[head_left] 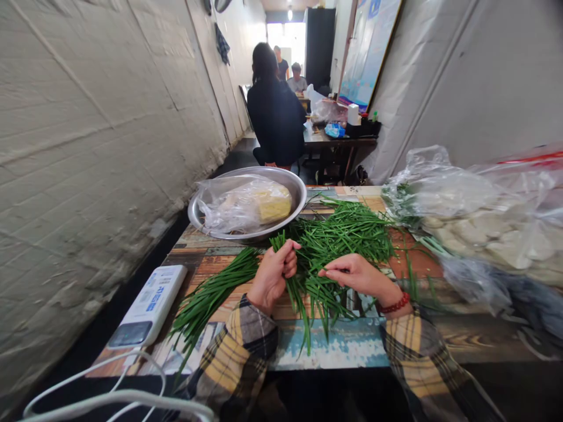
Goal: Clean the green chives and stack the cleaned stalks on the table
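My left hand (273,276) is closed around a small bunch of garlic chives (297,296); the cut ends stick up above the fist and the long leaves hang toward the table's front edge. To its right, my right hand (358,274) has thumb and fingers pinched together over the loose chives; whatever is between the fingertips is too small to make out. A large loose pile of chives (347,231) spreads behind and beneath both hands. Left of my left hand lies a neater bundle of chives (217,284), its leaves pointing toward me.
A metal basin (300,196) holding a plastic bag (229,202) with something yellowish stands behind my left hand. A white power bank (152,302) with cables lies at the left. Plastic bags of pale food (488,228) fill the right. Beyond, people sit near another table (323,139).
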The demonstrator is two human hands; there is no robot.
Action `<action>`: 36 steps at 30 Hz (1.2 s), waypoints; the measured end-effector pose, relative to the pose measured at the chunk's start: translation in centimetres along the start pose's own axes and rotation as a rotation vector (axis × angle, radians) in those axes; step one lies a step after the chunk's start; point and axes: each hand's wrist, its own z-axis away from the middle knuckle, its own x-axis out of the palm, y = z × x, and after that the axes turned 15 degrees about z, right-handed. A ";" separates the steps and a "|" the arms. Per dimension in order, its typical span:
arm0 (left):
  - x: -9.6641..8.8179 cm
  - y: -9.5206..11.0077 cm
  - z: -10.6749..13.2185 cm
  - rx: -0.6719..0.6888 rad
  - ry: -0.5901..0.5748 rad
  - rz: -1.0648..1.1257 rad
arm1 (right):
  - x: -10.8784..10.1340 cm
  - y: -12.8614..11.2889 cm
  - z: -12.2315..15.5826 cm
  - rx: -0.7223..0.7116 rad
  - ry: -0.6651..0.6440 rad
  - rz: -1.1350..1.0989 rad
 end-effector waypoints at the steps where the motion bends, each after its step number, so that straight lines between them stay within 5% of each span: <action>1: -0.1 0.1 0.0 0.016 0.003 0.011 | -0.3 0.2 0.1 0.016 0.009 -0.005; 5: -0.2 0.4 -0.1 0.055 0.016 0.057 | -1.6 1.5 0.9 0.126 0.117 -0.012; 11: -0.2 1.0 0.0 0.065 0.019 0.131 | -3.0 4.0 1.7 0.392 0.656 -0.122; 13: -0.2 1.0 0.0 0.050 -0.008 0.147 | -3.2 4.7 1.7 0.425 0.728 -0.139; 27: 0.4 0.8 0.4 -0.022 -0.068 0.120 | -1.1 5.1 0.9 0.415 0.478 0.556; 36: 0.5 0.6 0.5 -0.049 -0.055 0.093 | -1.1 4.1 0.3 0.369 0.470 -0.301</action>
